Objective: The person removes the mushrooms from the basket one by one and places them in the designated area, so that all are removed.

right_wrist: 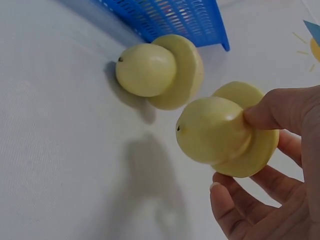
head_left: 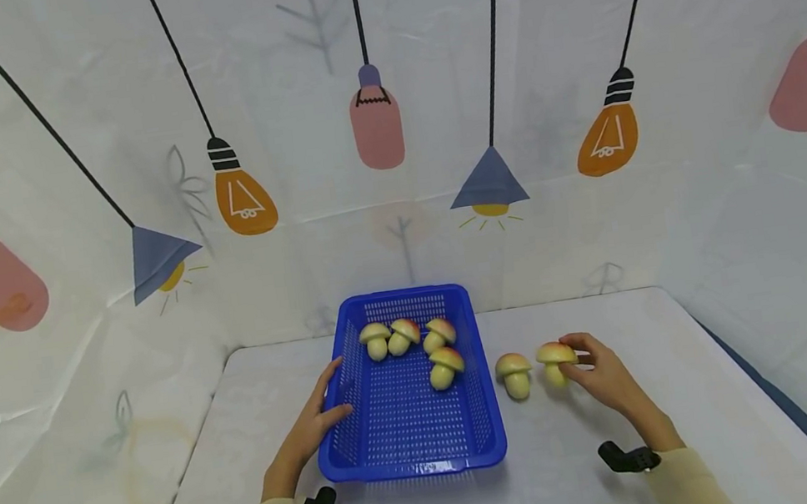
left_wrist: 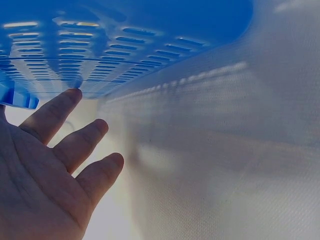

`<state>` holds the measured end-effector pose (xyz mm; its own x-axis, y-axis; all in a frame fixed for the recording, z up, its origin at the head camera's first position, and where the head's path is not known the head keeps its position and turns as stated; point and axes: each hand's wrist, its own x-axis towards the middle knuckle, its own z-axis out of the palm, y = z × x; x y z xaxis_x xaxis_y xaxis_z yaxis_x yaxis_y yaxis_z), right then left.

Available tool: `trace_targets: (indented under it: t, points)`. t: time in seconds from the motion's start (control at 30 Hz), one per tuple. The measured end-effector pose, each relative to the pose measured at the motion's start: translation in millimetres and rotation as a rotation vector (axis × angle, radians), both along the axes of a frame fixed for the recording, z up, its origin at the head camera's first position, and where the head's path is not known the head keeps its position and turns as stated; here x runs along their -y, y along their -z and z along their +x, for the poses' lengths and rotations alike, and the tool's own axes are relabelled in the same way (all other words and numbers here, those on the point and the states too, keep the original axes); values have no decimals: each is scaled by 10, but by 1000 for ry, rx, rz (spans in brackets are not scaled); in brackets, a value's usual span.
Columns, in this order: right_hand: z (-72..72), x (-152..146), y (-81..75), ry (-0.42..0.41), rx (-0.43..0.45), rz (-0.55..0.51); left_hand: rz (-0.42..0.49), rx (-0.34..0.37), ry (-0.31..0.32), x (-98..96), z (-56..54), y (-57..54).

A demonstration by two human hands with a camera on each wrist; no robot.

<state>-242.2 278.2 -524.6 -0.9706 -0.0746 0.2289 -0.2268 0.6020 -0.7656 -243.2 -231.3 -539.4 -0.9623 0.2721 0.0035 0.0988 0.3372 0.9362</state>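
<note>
Head view: a white tabletop (head_left: 569, 492) is meeting a pale wall (head_left: 304, 180) of creased sheeting, on which printed lamps (head_left: 246, 200) are hanging from black lines. A blue basket (head_left: 415, 468) is standing near the wall, holding four toy mushrooms (head_left: 446, 367) toward its far end. The left hand (head_left: 313, 419) is touching the basket's left rim; the right hand (head_left: 602, 375) is reaching in from the right, holding a mushroom (head_left: 556, 355) beside another, standing mushroom (head_left: 514, 374).

Left wrist view: three fingers (left_wrist: 80, 145) are extending, spread apart, below the basket's slotted side.

Right wrist view: the thumb and fingers are pinching the held mushroom, which is hanging tilted above the tabletop, right of the basket; a shadow (right_wrist: 155, 185) is falling nearby.
</note>
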Motion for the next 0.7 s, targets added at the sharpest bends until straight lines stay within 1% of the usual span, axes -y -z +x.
trace_targets:
  t: [0.13,0.4,0.7]
  points:
    - [4,4,8,1,12,8,-1,6,-4,-4,2,-3]
    - [7,9,43,-1,9,12,-2,14,-9,-14,2,-8]
    - [3,35,99,20,90,2,4,10,-4,-8,10,-13]
